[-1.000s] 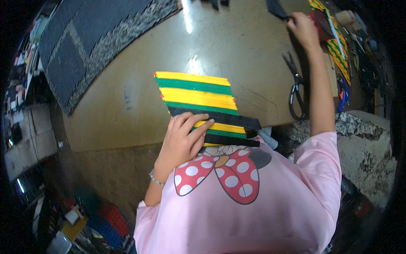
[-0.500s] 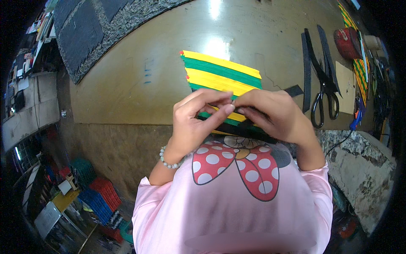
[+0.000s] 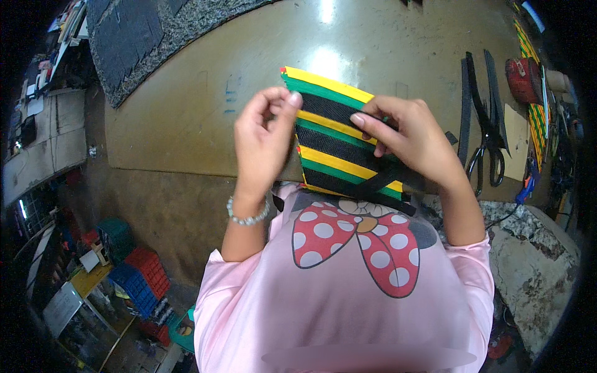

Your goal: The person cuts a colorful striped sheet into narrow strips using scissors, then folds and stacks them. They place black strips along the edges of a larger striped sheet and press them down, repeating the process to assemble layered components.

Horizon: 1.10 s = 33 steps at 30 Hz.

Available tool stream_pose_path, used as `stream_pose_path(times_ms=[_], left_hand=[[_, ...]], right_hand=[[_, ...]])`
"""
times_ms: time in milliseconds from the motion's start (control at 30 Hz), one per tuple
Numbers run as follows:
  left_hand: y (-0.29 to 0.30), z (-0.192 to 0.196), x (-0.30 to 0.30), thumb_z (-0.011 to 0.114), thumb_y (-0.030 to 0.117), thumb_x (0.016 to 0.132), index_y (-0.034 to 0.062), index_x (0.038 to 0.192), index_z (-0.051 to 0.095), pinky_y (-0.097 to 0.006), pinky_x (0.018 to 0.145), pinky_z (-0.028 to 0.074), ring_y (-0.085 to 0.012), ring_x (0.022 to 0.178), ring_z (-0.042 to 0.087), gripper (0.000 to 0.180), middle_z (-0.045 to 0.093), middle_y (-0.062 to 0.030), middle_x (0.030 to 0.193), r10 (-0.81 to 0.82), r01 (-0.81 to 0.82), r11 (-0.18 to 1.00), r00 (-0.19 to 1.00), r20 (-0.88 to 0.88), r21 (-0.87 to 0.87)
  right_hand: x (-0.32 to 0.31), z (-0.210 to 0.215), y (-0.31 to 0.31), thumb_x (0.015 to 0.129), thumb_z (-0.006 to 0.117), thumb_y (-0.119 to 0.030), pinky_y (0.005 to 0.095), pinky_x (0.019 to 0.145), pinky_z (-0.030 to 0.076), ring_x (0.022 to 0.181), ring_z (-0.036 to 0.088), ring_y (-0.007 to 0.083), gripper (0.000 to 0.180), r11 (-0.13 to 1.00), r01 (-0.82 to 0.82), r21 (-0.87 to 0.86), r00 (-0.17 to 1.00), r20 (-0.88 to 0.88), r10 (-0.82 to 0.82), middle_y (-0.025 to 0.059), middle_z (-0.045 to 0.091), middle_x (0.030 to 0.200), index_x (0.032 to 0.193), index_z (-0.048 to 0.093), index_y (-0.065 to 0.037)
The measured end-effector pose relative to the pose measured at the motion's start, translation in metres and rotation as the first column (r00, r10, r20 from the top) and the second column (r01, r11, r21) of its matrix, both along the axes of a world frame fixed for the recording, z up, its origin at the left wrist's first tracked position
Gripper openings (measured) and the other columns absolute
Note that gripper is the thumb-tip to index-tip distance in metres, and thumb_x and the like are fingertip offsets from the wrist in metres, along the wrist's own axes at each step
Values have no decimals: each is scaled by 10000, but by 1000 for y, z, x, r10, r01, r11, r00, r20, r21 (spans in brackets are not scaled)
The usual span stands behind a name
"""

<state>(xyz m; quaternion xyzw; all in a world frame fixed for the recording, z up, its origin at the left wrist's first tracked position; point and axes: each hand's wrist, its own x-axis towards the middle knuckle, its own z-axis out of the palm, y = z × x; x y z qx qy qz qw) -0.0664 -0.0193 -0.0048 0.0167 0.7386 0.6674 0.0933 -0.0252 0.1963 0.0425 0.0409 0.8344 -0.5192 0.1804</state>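
Note:
A striped panel (image 3: pixel 339 165) of yellow, green and black bands lies at the table's near edge, close to my pink shirt. A black woven strip (image 3: pixel 329 110) runs across it, below the top yellow and green bands. My left hand (image 3: pixel 262 140) has thumb and fingers pinched at the strip's left end. With its thumb and index finger, my right hand (image 3: pixel 407 132) grips the strip farther right, and the hand covers what lies beneath. Another black strip (image 3: pixel 376 181) crosses the panel's lower right at a slant.
On the right lie large black scissors (image 3: pixel 482 130), dark strips, a tan card (image 3: pixel 515 140), a red round object (image 3: pixel 523 81) and a blue-handled tool (image 3: pixel 530 181). A dark rough slab (image 3: pixel 134 56) sits at the far left. Crates (image 3: pixel 146 273) stand low on the left.
My hands have moved apart, the left going left and farther up, the right slightly right. A black strip now covers part of the upper bands, where yellow showed before.

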Motion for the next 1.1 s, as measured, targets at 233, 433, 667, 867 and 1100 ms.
stream_pose_path(times_ms=[233,433,667,867,1100], left_hand=[[-6,-17,-33,732,160,859,-63,919,690,-201,520,393,-16,572,467,234,672,-22,749,-15,24,974,999,41,-226],[-4,-12,-27,747,135,821,-44,874,709,-225,511,400,-43,553,476,190,669,-61,707,-14,-3,910,999,-38,-415],[0,-16,-24,760,117,809,-39,862,711,-227,514,401,-59,556,476,172,635,-56,689,22,-61,912,995,-101,-405],[0,-20,-23,776,107,799,-40,853,713,-226,522,402,-69,570,475,169,599,-49,677,41,-91,903,991,-127,-420],[0,-21,-21,775,100,803,-49,854,710,-216,516,392,-56,567,459,171,578,-33,662,63,-97,916,993,-100,-389]], right_hand=[[-19,-26,-10,953,631,-287,244,413,387,436,485,71,312,997,72,-27,971,232,-63,7,557,579,851,627,8],[-13,-37,-11,956,631,-272,221,412,369,450,456,50,296,995,101,-26,977,193,-94,-14,541,582,855,628,6],[-11,-38,-13,954,632,-264,227,415,380,465,459,52,290,991,132,-2,976,176,-130,-8,543,587,867,634,13],[-11,-42,-11,899,661,-267,351,516,447,518,573,197,310,990,126,57,988,78,-130,144,613,613,824,668,33],[-11,-45,-11,888,664,-270,362,552,460,551,588,237,312,988,134,72,989,51,-137,174,621,639,825,672,35]])
